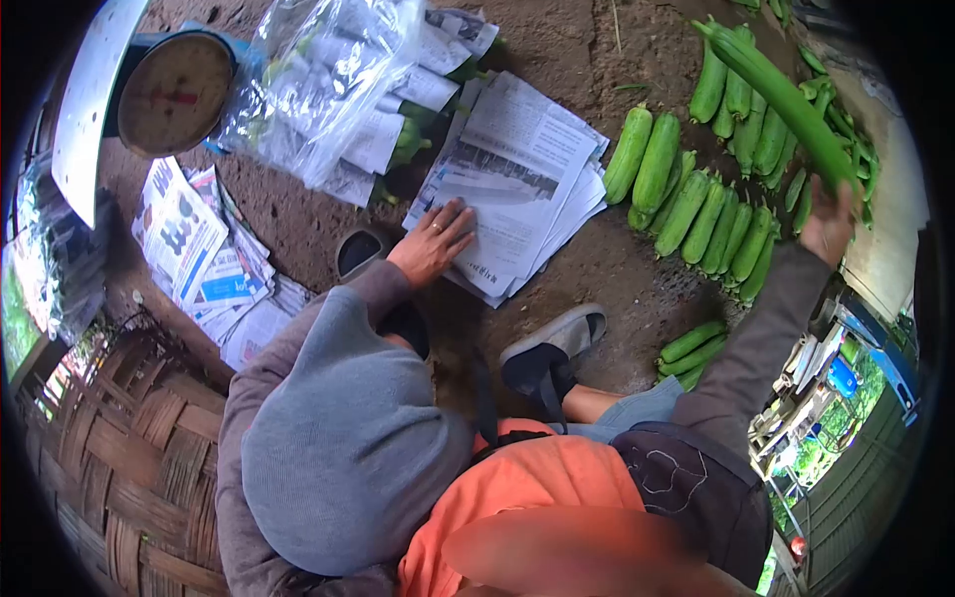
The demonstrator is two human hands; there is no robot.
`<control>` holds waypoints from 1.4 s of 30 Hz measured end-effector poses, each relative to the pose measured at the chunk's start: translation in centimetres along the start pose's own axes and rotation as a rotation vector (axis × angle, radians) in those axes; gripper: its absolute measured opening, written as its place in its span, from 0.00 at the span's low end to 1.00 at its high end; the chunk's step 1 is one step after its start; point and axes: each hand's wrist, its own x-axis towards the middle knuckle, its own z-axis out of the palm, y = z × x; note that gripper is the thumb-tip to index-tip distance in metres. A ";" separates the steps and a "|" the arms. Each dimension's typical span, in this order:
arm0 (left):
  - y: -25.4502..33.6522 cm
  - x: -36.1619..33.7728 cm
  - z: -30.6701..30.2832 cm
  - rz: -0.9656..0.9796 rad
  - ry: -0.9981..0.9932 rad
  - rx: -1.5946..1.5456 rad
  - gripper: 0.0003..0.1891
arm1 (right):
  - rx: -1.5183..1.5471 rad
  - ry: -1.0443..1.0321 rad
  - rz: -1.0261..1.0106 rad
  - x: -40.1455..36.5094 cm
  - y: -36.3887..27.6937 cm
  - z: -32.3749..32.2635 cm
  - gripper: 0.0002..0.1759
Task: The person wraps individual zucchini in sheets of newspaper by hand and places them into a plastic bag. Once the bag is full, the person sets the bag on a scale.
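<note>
My left hand [435, 242] lies flat on a stack of newspaper sheets [517, 169], fingers stretched out, with a ring on one finger. At the far right, my right hand [829, 225] is closed around the lower end of a long green sponge gourd [781, 98]. The raised gourd slants up and left over other gourds. Rows of shorter green gourds [686, 214] lie on the ground between my hands. Part of the right hand's grip is hidden behind the gourd's end.
A clear plastic bag [318, 90] with newspaper-wrapped gourds lies at upper left, beside a dial scale [176, 97] with a metal pan [92, 109]. More newspapers [204, 254] lie at left, above a woven basket [139, 458]. Several gourds [691, 350] sit near my shoe [557, 338].
</note>
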 end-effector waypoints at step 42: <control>-0.9 1.8 -7.3 -0.576 0.416 -0.718 0.06 | -0.923 -0.777 -0.306 -31.4 18.1 21.1 0.32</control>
